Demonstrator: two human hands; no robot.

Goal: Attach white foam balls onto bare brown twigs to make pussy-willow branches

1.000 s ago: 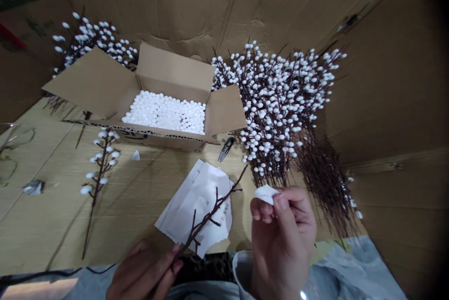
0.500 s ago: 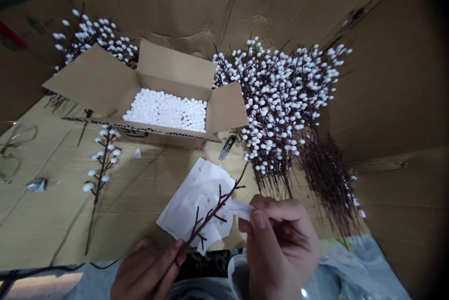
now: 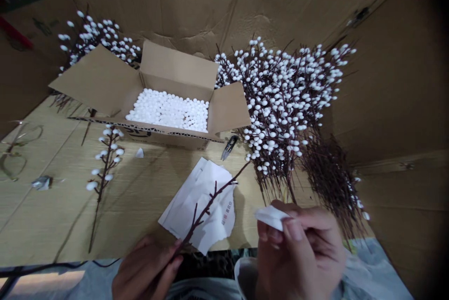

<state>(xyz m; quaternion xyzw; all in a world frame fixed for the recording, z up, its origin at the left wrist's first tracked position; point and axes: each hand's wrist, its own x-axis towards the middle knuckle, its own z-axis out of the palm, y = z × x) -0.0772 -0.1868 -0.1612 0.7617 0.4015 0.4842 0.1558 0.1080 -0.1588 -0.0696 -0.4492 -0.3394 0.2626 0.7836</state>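
My left hand (image 3: 149,267) pinches the lower end of a bare brown artificial twig (image 3: 205,209), which slants up to the right over the papers. Short side stubs stick out along it, with no white berries on them. In my right hand (image 3: 301,244), thumb and fingers are closed on a small folded piece of white paper (image 3: 272,217), held apart from the twig. Below the twig, white paper sheets (image 3: 224,197) with torn edges and small red print lie on the table.
An open cardboard box (image 3: 168,139) holds many white foam balls (image 3: 164,108). Right of it are thread snips (image 3: 229,147), a pile of white-berry branches (image 3: 280,99) and bare stems (image 3: 328,174). One finished-looking berry branch (image 3: 105,169) lies left. Cardboard walls (image 3: 196,1) surround the table.
My right hand has moved right and slightly down with the paper, away from the twig. The twig has rolled a little in my left hand, which stays in place.
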